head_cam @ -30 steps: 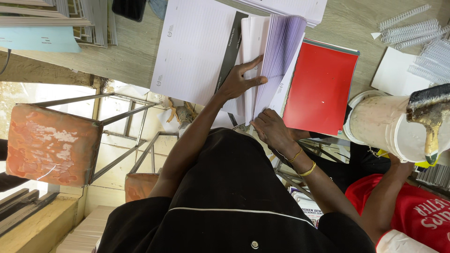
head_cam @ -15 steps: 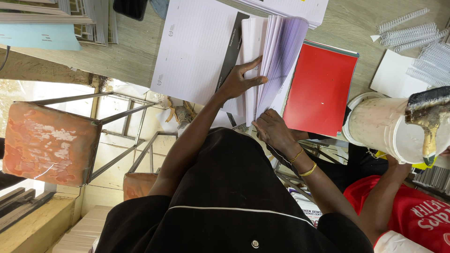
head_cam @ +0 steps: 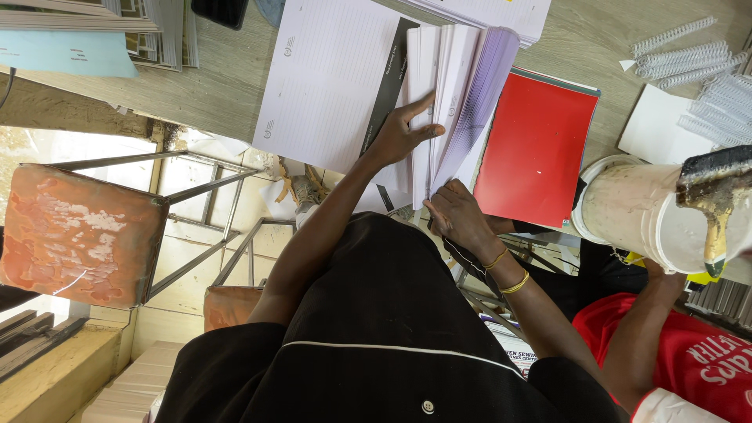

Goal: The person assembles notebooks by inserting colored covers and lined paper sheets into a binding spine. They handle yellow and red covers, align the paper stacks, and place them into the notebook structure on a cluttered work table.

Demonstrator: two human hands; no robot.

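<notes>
My left hand (head_cam: 398, 135) lies spread on a thick stack of white pages (head_cam: 458, 74) at the table's edge, fingers pressing the sheets, thumb against the fanned part. My right hand (head_cam: 458, 213), with gold bangles at the wrist, grips the near edge of the same stack, where the pages curl up and fan to the right. A large lined white sheet (head_cam: 329, 78) lies to the left of the stack, with a black cover strip (head_cam: 389, 78) between them. A red-covered book (head_cam: 536, 145) lies just right of the stack.
A person in a red shirt (head_cam: 693, 368) at the lower right holds a white bucket (head_cam: 627, 211) with a glue-smeared brush (head_cam: 714, 200). White binding combs (head_cam: 681, 51) lie at the top right, paper piles (head_cam: 78, 27) at the top left. A worn orange chair (head_cam: 74, 235) stands left.
The fanned pages have shifted slightly under my fingers. Both hands stay at almost the same places on the stack.
</notes>
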